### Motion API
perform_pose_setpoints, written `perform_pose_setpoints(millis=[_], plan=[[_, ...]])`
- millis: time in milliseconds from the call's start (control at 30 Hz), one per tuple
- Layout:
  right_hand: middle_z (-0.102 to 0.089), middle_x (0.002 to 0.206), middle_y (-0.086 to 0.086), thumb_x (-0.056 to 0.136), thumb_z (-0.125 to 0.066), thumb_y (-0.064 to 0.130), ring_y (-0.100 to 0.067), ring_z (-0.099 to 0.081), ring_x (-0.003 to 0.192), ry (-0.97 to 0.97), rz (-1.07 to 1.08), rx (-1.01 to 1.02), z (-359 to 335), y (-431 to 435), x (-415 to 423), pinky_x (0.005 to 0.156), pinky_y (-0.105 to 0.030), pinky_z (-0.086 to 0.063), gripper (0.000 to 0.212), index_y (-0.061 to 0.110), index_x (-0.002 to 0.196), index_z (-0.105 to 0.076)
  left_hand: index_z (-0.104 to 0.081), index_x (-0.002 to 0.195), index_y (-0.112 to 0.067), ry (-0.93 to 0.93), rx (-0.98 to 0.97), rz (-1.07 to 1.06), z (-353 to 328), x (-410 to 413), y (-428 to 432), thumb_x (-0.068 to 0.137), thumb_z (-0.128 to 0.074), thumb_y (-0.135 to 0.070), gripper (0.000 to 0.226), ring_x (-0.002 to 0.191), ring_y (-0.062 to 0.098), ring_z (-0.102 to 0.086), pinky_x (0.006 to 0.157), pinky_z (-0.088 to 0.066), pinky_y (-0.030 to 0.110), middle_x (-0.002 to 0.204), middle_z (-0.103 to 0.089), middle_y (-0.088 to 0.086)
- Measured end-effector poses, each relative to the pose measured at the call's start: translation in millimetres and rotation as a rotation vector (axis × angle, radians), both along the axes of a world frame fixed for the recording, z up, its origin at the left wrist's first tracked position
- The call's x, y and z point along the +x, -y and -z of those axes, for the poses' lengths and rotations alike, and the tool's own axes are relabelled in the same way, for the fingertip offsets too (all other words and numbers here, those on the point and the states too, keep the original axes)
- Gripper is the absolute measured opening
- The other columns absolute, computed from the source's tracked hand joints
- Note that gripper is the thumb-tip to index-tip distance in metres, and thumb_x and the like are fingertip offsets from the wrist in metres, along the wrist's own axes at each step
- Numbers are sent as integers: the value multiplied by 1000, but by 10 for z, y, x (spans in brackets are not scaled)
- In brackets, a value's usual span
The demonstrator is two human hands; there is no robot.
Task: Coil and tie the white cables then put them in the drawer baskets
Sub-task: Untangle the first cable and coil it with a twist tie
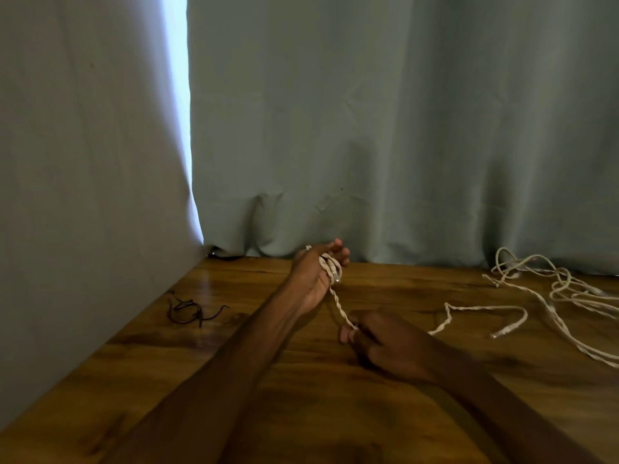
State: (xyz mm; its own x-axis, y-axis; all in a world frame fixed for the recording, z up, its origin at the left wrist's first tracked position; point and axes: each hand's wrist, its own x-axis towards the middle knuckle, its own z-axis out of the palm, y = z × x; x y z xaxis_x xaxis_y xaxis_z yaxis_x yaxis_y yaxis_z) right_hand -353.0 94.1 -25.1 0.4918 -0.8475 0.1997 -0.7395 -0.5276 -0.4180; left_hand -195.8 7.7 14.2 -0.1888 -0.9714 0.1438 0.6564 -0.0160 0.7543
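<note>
Now, curtain (368, 128): grey-green, hanging behind the table's far edge.
table (234, 283): glossy brown wood.
loose white cables (566, 289): tangled heap at the table's far right.
held cable (338, 303): white, twisted, stretched between both hands; its tail lies on the table to the right.
left hand (315, 272): raised, fingers curled round wound turns of the held cable.
right hand (385, 343): low over the table, pinching the held cable.
black cord (187, 311): small, lying at the left.

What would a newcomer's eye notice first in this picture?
In the middle, the left hand is raised with a twisted white cable wound on it, and the right hand pinches the same cable lower down. At the right, a loose tangle of white cables lies on the wooden table; a small black cord lies at the left.
</note>
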Motion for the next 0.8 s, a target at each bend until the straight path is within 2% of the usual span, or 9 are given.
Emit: perform_pose_setpoints(millis=[100, 200, 300, 367, 433, 533, 600, 667, 800], plan=[[-69, 79, 13, 100, -52, 18, 5, -65, 76, 17, 14, 27, -49, -23, -12, 64, -14, -46, 21, 27, 100, -70, -59, 90, 4, 60, -37, -48, 25, -68, 12, 106, -33, 1, 31, 56, 14, -72, 59, -58, 23, 74, -71, 8], [-76, 85, 6, 94, -60, 22, -6, -70, 75, 83, 42, 49, -92, -29, -99, 68, -32, -56, 15, 30, 97, -72, -54, 100, 5, 125, -75, -121, 79, -89, 56, 107, -31, 1, 25, 59, 19, -74, 60, -61, 26, 88, -67, 15], [-74, 76, 3, 98, -56, 20, -6, -65, 61, 162, 24, 103, -143, -94, -110, 57, -27, -49, 18, 23, 100, -75, -42, 126, 4, 377, -218, -246, 182, -78, 110, 110, -28, -3, 22, 65, 17, -75, 68, -59, 28, 91, -69, 11], [-72, 69, 4, 99, -49, 21, -7, -59, 56, 201, 15, 82, -185, -117, -111, 58, -24, -43, 28, 13, 89, -75, -39, 135, 3, 581, -342, -320, 280, -78, 103, 111, -28, -6, 27, 70, 14, -75, 74, -56, 23, 91, -72, 8], [-74, 72, 5, 98, -47, 22, -13, -63, 62, 222, 45, 51, -220, -94, -136, 63, -25, -44, 32, 12, 89, -76, -50, 127, 5, 734, -465, -365, 367, -87, 60, 110, -29, -7, 29, 75, 13, -74, 83, -50, 13, 87, -74, 6], [-78, 84, 8, 101, -57, 15, -5, -70, 79, 257, 136, -14, -243, -27, -224, 77, -28, -53, 26, 27, 114, -75, -66, 91, -11, 935, -629, -323, 453, -55, 11, 109, -32, -12, 38, 73, 18, -71, 100, -46, 21, 76, -73, 5], [-75, 99, 15, 95, -64, 15, -1, -67, 85, 221, 199, -135, -263, 5, -319, 81, -32, -55, 29, 33, 116, -73, -65, 75, -12, 1154, -709, -313, 479, -23, -13, 110, -32, -17, 48, 72, 13, -68, 93, -49, 24, 70, -68, 2], [-73, 104, 14, 94, -68, 20, 0, -64, 84, 197, 280, -191, -324, 7, -442, 78, -31, -55, 25, 34, 114, -73, -57, 73, -13, 1300, -730, -295, 468, 22, -71, 110, -35, -18, 43, 71, 8, -60, 83, -49, 30, 72, -62, 3], [-77, 88, 10, 97, -64, 34, -5, -69, 80, 223, 334, -213, -445, 0, -663, 82, -39, -58, 15, 31, 97, -80, -57, 97, -7, 1318, -710, -332, 447, 132, -47, 109, -36, -27, 31, 82, 16, -58, 78, -48, 36, 90, -61, 9]])
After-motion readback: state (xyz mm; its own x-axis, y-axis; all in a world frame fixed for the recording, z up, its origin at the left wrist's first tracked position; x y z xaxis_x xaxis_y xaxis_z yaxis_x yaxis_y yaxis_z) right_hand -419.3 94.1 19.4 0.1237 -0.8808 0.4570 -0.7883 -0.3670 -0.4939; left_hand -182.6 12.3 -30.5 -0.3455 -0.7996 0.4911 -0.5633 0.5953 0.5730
